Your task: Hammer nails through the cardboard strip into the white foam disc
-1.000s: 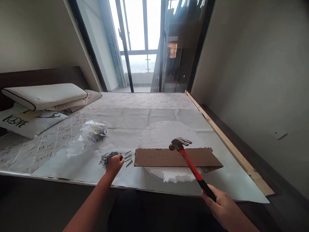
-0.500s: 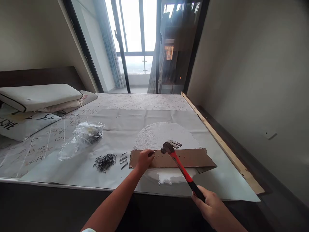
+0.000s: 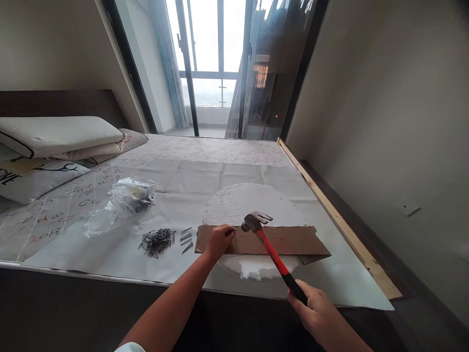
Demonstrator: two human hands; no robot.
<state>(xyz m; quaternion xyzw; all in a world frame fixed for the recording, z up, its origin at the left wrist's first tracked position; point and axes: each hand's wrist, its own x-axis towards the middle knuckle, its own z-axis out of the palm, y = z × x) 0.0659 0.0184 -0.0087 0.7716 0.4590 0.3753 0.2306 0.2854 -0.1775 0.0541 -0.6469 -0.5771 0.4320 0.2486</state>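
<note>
My right hand [image 3: 314, 304] grips the black end of a claw hammer [image 3: 271, 252] with a red and black handle. The hammer's head hovers close to the fingertips of my left hand [image 3: 221, 239]. Those fingers are pinched around what looks like a nail [image 3: 235, 233], held upright at a strip of brown cardboard [image 3: 296, 242]. Several small nail heads or holes run in a row along the strip. Under the cardboard lies a round slab of white foam [image 3: 252, 200]. To the left are a heap of nails [image 3: 157, 241] and several loose nails [image 3: 186, 238].
A clear plastic bag [image 3: 128, 195] holding more nails sits on the grey sheet [image 3: 183, 181] over the bed. Pillows [image 3: 62, 134] are stacked at the far left. A wooden board [image 3: 333, 215] edges the right side, near the wall.
The hammer's head has shifted slightly left, nearer the nail. My left hand keeps its pinch on the cardboard. The whole view has tilted a little.
</note>
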